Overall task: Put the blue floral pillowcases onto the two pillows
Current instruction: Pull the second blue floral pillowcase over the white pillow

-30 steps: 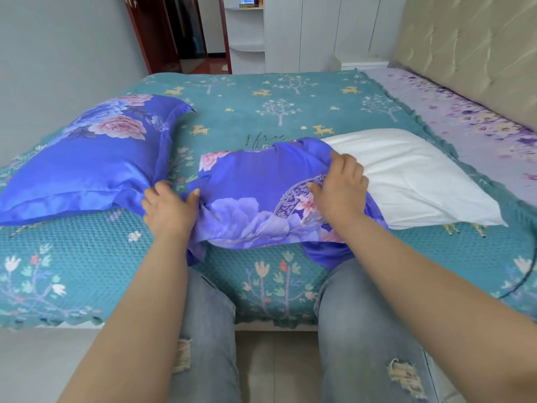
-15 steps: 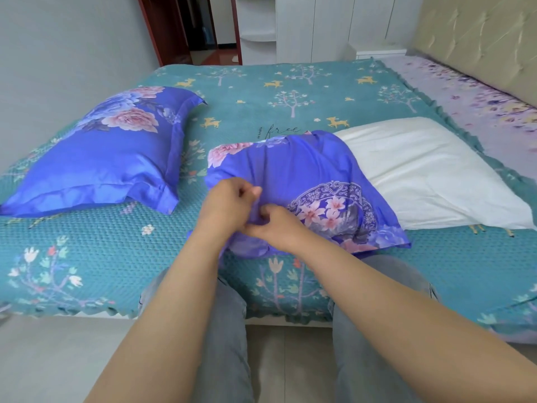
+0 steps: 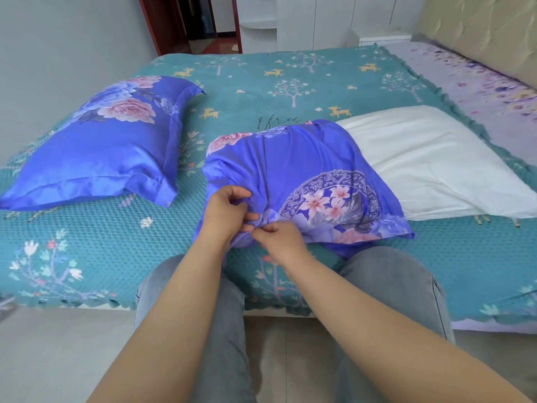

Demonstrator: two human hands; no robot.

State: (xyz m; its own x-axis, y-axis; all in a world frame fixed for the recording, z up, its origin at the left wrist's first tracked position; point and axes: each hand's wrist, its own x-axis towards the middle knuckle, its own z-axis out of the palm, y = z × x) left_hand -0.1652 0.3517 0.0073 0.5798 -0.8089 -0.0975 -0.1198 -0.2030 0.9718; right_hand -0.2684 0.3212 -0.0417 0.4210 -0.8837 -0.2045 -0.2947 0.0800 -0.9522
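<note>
Left hand: the left hand, at lower centre of the frame, has its fingers curled into bunched blue cloth at the near edge of the second pillowcase.
Right hand: the right hand, touching the left and just below it, pinches a fold of the same cloth between thumb and fingers.
Hands together: both are clamped on one gathered spot, close against each other.
Step in hand: judged as working the case further over its pillow from the near end.
Doing it well: the hands would do better spread to the two sides of the opening than bunched at one point; then the cloth can be drawn evenly toward the bare end, and the corners seated so the filling does not twist.
Second pillowcase, contents: it holds only the near part of the white pillow; the rest lies bare to the right of centre, reaching the right edge of the frame.
First pillowcase, contents: the covered pillow, at left of the frame, looks fully filled and closed, well apart from the hands.
Progress: one pillow looks done, the other roughly half covered.
Support: both lie on the teal bedspread, with the person's jeans against the bed's near edge.
</note>
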